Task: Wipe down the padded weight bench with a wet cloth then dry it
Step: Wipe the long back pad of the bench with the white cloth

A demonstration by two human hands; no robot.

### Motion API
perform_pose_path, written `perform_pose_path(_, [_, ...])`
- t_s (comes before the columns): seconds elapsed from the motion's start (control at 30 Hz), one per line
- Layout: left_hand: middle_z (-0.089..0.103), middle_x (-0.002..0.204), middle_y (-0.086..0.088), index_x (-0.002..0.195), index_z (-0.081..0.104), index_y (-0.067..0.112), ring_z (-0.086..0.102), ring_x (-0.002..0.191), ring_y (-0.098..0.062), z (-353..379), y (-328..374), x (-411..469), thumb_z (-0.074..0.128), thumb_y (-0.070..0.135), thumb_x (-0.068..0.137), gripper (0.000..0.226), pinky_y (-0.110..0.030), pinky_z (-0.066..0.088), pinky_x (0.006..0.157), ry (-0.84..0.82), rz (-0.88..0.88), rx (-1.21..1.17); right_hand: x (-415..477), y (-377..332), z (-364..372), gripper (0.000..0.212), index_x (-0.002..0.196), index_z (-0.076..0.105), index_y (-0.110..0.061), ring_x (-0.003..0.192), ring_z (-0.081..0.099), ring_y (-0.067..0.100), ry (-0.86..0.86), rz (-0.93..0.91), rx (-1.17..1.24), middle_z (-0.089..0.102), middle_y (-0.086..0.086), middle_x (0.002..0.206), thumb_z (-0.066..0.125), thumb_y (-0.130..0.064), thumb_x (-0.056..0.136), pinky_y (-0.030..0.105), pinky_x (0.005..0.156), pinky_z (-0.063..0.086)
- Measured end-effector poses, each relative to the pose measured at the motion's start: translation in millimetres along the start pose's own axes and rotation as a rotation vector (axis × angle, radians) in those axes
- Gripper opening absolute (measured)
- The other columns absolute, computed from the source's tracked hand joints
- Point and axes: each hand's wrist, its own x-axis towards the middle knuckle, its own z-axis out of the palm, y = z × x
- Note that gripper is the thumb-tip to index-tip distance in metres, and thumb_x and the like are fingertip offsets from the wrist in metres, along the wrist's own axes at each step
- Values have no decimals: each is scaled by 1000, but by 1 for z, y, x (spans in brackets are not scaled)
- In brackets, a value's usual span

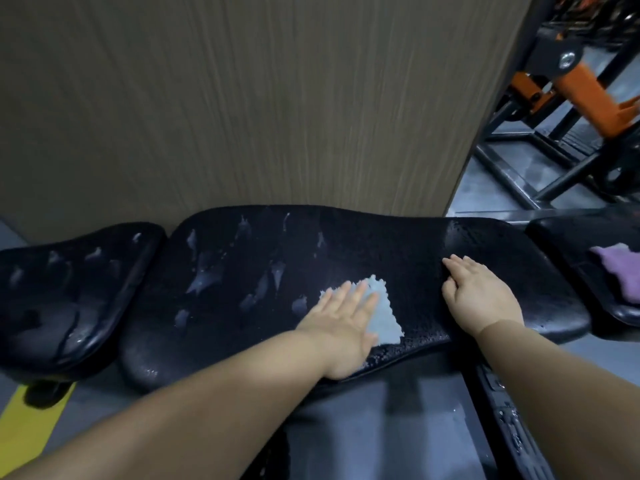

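Head camera looks down on a long black bench [242, 258] that runs left to right against a wood-grain wall panel [242, 98]. The left hand [341, 323] lies flat on a pale blue cloth [386, 320], fingers straight and spread, pressing it onto the near middle of the padding. The cloth's zigzag edge shows past the fingertips. The right hand [481, 296] rests open, palm down, on the bare padding to the right, holding nothing and well apart from the cloth. Pale streaks and patches mark the padding left of the cloth and also the smaller seat pad [69, 299] beside it. At the far right a purple cloth [620, 268] lies on another black pad [571, 237]. An orange and black gym machine [581, 95] stands behind, and a yellow strip [27, 427] marks the floor.
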Motion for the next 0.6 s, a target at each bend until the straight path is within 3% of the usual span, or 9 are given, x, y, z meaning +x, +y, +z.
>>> perform_pose_path(0.13, [-34,154,3,150,-22,22,-32,142,-17,14,3,-28,15,39,105,61,-35,-19,116,3,18,5,-4,-18,-2,46,144,39,-15,145,20,18,-48,45,-20,32,1,154,37,-17,98,34,117,18])
perform_pose_path(0.33, [-36,152,7,150,-24,23,-34,141,-15,26,3,-46,15,41,105,62,-35,-20,116,9,16,28,-17,-58,6,44,143,41,-18,145,18,14,-73,-125,76,31,-2,154,37,-25,100,29,118,9])
perform_pose_path(0.6, [-33,154,9,150,-21,26,-32,141,-11,11,-7,-20,12,44,104,59,-35,-18,117,20,-87,-78,-21,-63,18,48,147,34,-18,146,16,15,-53,-151,23,27,-1,156,30,-31,101,30,119,6])
